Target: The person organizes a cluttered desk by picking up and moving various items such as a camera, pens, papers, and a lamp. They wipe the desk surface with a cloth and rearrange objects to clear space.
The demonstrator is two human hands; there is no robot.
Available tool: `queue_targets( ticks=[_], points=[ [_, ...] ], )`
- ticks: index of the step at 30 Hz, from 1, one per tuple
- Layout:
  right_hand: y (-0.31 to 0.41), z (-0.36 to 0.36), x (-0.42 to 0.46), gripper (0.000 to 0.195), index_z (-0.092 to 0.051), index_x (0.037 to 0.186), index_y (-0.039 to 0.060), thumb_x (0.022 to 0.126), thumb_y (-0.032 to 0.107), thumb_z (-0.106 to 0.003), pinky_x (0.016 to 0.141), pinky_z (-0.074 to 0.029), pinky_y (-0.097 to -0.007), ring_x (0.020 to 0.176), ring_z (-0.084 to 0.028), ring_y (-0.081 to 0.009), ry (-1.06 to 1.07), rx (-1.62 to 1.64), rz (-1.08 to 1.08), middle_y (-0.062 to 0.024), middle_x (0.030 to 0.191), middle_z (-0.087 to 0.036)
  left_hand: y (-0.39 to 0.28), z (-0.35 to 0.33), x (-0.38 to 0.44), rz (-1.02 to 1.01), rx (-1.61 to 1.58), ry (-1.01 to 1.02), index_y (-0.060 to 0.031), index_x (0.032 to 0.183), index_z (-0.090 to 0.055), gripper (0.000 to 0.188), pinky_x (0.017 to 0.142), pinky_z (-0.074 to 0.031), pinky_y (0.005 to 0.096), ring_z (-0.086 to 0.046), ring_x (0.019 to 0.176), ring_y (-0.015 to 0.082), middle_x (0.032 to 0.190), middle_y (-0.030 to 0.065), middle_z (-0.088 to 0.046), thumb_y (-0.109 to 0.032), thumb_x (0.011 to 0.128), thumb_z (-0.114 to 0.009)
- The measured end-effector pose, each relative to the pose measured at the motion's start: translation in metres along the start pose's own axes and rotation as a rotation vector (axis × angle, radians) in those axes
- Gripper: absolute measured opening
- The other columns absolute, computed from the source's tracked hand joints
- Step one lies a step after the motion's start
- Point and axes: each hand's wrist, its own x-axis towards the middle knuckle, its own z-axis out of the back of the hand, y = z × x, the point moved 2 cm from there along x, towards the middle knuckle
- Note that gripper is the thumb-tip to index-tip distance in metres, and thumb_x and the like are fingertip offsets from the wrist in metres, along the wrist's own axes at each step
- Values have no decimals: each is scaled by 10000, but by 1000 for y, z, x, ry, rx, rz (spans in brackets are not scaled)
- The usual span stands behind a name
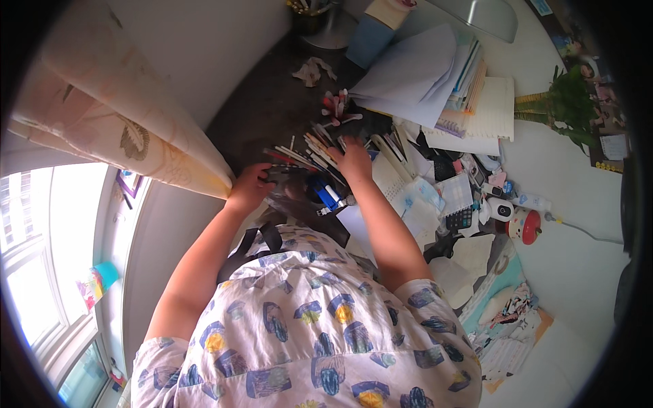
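A loose bundle of pens and pencils (317, 153) lies on the dark desk (255, 109) before me. My right hand (353, 162) is over the right end of the bundle, its fingers down among the pens; whether they grip any is hidden. At the left end, my left hand (250, 187) has its fingers apart, fingertips close to the thin pencil ends. Between my hands and nearer my body are a blue item (326, 194) with a white pen-like piece across it and a wristwatch (323, 211). Red and pink pens or markers (335, 107) stand just beyond the bundle.
Crumpled tissue (312, 71) and a blue box (371, 38) lie farther back. Stacked papers and notebooks (413, 76) spread to the right, with a calculator (459, 219) and a red-lidded jar (524, 226). A curtain (153, 122) hangs at the left beside my left hand.
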Motion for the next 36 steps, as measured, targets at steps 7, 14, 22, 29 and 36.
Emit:
queue_targets(
  ticks=[7,14,22,29,36],
  points=[
    [-7,-3,2,392,-663,1144,-4,904,301,-715,880,-534,-491,1032,-647,-436,26,-12,-31,-253,1099,-679,-11,1,6,-28,-24,36,-52,1324,-599,503,804,-570,348,-676,876,225,1104,154,-657,-134,861,-777],
    [-21,23,-19,273,-676,1078,41,911,257,-695,830,-535,-487,1007,-655,-415,-101,18,-179,-216,1112,-672,-15,-10,15,-66,-66,62,-44,1295,-624,463,810,-570,347,-689,878,223,1075,155,-687,-118,861,-769],
    [-21,22,-27,278,-655,1095,58,908,256,-710,799,-543,-492,944,-661,-418,-359,-26,0,-204,1066,-663,-15,-12,18,-74,-94,86,-44,1288,-632,444,818,-564,351,-687,895,228,1084,155,-693,-114,869,-759],
    [-3,-10,-18,260,-624,1100,47,907,206,-697,779,-556,-506,946,-662,-427,1,-81,17,-210,1070,-643,-20,-5,7,-30,-38,69,-47,1275,-643,430,814,-562,357,-679,883,229,1073,150,-695,-126,870,-763],
    [1,-30,6,374,-596,1175,35,870,214,-718,822,-588,-498,991,-683,-413,115,-152,-52,-222,1192,-603,-12,-2,-1,-22,45,75,-40,1253,-647,407,825,-563,365,-696,919,249,1098,161,-702,-166,881,-756]
  ],
)
